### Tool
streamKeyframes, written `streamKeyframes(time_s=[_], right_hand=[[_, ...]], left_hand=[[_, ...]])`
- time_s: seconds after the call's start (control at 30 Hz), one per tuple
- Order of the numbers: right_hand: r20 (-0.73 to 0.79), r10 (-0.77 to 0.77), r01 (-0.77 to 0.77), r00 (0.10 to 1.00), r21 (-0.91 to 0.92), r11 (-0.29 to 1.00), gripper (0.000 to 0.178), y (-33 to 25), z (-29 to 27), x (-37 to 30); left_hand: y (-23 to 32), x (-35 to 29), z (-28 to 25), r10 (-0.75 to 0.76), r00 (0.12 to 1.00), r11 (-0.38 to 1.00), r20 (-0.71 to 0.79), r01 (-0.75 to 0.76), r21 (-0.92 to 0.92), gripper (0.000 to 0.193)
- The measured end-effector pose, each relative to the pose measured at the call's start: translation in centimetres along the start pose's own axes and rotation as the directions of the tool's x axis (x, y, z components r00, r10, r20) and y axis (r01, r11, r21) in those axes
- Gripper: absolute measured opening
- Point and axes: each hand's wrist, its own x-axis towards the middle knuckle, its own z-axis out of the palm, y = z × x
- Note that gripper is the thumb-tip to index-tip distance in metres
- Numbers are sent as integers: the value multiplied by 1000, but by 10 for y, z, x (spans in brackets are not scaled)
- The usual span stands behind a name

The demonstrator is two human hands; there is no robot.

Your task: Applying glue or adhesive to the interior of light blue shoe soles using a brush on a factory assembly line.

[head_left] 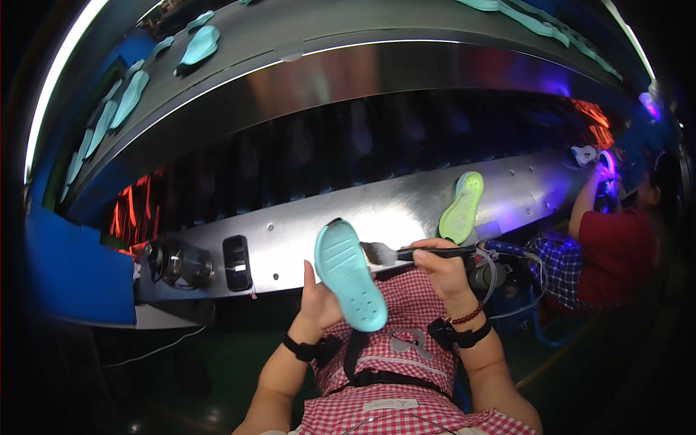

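We've got a blue sole (348, 272) gripped in our left hand (320, 308), near side of the ledge (250, 217), brush (407, 254) clutched in our right hand (444, 275), bristles (375, 253) by the sole's right edge (can't tell if touching). Green sole (462, 209) lies farther right on the ledge.

The left hand (320, 306) has its left thumb (309, 280) upright, its fingers hidden. To its right, the right hand (448, 277) is pinched closed, knuckles bent. Below the hands, the left forearm (277, 380) and right forearm (487, 362) slant outward.
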Motion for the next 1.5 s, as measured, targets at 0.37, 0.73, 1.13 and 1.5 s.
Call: streamKeyframes(time_s=[0.37, 0.73, 1.13, 1.5], right_hand=[[129, 81, -5, 988, -503, 864, 18, 7, 57, 17], [558, 227, 268, 798, -667, 695, 18, -30, 41, -21], [398, 115, 55, 910, -390, 919, 18, -48, 63, -24], [474, 128, 114, 871, -449, 886, 20, -40, 52, -26]], left_hand=[[-32, 13, 4, 219, 937, 965, -272, -249, -78, 66], [4, -4, 3, 219, 960, 972, -173, -200, 121, 72], [-2, -3, 55, 289, 908, 957, -304, -280, 71, 77], [16, 3, 64, 647, 730, 757, -220, -582, 295, 83]])
